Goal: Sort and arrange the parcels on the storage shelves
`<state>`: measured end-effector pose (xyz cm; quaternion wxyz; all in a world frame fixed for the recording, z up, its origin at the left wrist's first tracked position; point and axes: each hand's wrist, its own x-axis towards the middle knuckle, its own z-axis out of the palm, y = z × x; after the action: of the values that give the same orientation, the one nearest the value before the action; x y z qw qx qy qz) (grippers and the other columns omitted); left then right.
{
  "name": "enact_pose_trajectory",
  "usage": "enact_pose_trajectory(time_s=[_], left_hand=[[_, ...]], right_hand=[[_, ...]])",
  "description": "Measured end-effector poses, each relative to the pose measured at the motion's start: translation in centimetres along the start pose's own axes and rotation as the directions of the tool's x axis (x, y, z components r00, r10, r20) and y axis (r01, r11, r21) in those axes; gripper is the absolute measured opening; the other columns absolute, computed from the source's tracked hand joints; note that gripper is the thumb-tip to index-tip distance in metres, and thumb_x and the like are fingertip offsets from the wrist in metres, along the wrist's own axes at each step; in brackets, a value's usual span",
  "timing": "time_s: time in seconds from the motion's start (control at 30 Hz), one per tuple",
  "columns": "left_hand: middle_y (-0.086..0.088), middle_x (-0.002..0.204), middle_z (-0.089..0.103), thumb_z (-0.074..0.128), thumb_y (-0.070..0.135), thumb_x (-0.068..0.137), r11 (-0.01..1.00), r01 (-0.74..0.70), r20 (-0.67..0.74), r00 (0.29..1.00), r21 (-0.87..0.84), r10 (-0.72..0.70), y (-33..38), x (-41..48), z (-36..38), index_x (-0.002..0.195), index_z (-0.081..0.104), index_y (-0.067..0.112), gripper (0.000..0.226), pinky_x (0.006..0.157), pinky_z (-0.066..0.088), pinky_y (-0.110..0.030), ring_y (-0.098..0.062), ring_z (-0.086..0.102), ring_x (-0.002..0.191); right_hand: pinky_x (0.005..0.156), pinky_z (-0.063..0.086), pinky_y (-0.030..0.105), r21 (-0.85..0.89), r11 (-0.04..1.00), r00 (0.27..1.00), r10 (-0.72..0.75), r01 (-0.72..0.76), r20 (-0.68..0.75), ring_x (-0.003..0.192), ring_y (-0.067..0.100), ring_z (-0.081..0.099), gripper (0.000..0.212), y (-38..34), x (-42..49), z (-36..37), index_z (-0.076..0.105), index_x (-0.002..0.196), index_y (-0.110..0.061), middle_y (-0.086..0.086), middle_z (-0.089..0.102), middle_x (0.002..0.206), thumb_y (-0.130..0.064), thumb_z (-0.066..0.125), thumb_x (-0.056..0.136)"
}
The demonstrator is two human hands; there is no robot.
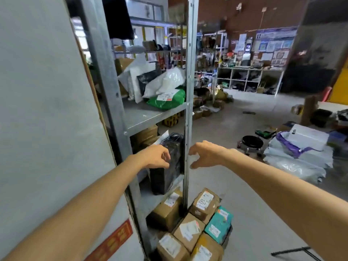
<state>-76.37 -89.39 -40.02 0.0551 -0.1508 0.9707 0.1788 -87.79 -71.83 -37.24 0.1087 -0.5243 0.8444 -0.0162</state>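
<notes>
Head view | left hand [156, 157] loosely curled, empty, at black parcel [167, 178] on lower tier of grey metal shelving [143, 115] | right hand [205, 155] spread, empty, beside upright [188, 119] | taped boxes [188, 230] on concrete floor [244, 194]

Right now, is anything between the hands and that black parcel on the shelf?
Yes. The shelf's metal upright stands between the right hand and the black parcel. Nothing visible separates the left hand from it.

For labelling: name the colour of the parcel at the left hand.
The parcel is black, in head view.
</notes>
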Motion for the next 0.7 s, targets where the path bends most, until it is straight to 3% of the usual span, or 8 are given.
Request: enact_pose_trajectory(time_s=[0.07, 0.13, 0.27, 0.4, 0.57, 0.7], left_hand=[[0.002, 0.107, 0.065, 0.069, 0.029, 0.082, 0.995, 0.099, -0.042, 0.994, -0.018, -0.1, -1.2, -3.5, -0.1, 0.113, 0.066, 0.021, 0.032, 0.081, 0.048, -0.024, -0.01, 0.059, 0.092], [0.0, 0.114, 0.063, 0.07, 0.028, 0.082, 0.98, 0.196, -0.071, 0.978, -0.045, -0.199, -2.3, -7.7, 0.0, 0.115, 0.065, 0.02, 0.034, 0.088, 0.051, -0.029, -0.015, 0.06, 0.099], [0.0, 0.111, 0.066, 0.071, 0.026, 0.082, 0.915, 0.388, -0.117, 0.909, -0.114, -0.4, -4.2, -17.6, 0.3, 0.116, 0.065, 0.018, 0.035, 0.086, 0.051, -0.027, -0.013, 0.062, 0.094], [0.002, 0.108, 0.064, 0.07, 0.028, 0.082, 0.79, 0.601, -0.129, 0.779, -0.123, -0.613, -5.6, -29.9, 1.7, 0.117, 0.064, 0.018, 0.037, 0.083, 0.049, -0.026, -0.015, 0.061, 0.095], [0.0, 0.107, 0.069, 0.07, 0.03, 0.083, 0.577, 0.797, -0.175, 0.552, -0.178, -0.815, -5.4, -46.4, 3.4, 0.117, 0.066, 0.019, 0.036, 0.079, 0.048, -0.025, -0.014, 0.063, 0.095], [-0.004, 0.112, 0.067, 0.069, 0.021, 0.087, 0.387, 0.877, -0.167, 0.352, -0.285, -0.921, -1.6, -58.4, 5.3, 0.118, 0.066, 0.012, 0.033, 0.077, 0.042, -0.02, -0.019, 0.062, 0.102]], right_hand=[[0.079, 0.055, 0.042, -0.049, 0.994, 0.994, -0.101, 0.102, 0.027, 0.094, 0.027, 0.064, 0.036, -2.6, 0.3, 0.2, 0.068, 0.107, -0.012, 0.008, 0.068, 0.105, -0.036, 0.071, 0.082], [0.075, 0.055, 0.042, -0.08, 0.973, 0.976, -0.212, 0.215, 0.041, 0.089, 0.026, 0.063, 0.035, -5.5, 0.5, 0.6, 0.068, 0.103, -0.011, 0.007, 0.068, 0.099, -0.039, 0.071, 0.081], [0.089, 0.049, 0.033, -0.07, 0.892, 0.894, -0.442, 0.447, 0.069, 0.109, 0.023, 0.058, 0.049, -13.3, -0.1, 1.8, 0.059, 0.127, -0.014, 0.003, 0.061, 0.122, -0.04, 0.067, 0.087], [0.098, 0.04, 0.031, -0.037, 0.801, 0.798, -0.589, 0.597, 0.126, 0.123, 0.021, 0.048, 0.057, -22.6, -2.3, 3.7, 0.05, 0.137, -0.016, 0.001, 0.052, 0.136, -0.041, 0.066, 0.088], [0.097, 0.037, 0.029, -0.044, 0.575, 0.573, -0.801, 0.817, 0.173, 0.124, 0.023, 0.048, 0.056, -35.3, -7.8, 5.8, 0.053, 0.135, -0.011, 0.005, 0.053, 0.136, -0.041, 0.065, 0.089], [0.082, 0.042, 0.028, -0.054, 0.362, 0.365, -0.909, 0.931, 0.202, 0.112, 0.027, 0.057, 0.046, -45.0, -14.5, 7.3, 0.065, 0.118, -0.005, 0.01, 0.063, 0.119, -0.039, 0.066, 0.087]])
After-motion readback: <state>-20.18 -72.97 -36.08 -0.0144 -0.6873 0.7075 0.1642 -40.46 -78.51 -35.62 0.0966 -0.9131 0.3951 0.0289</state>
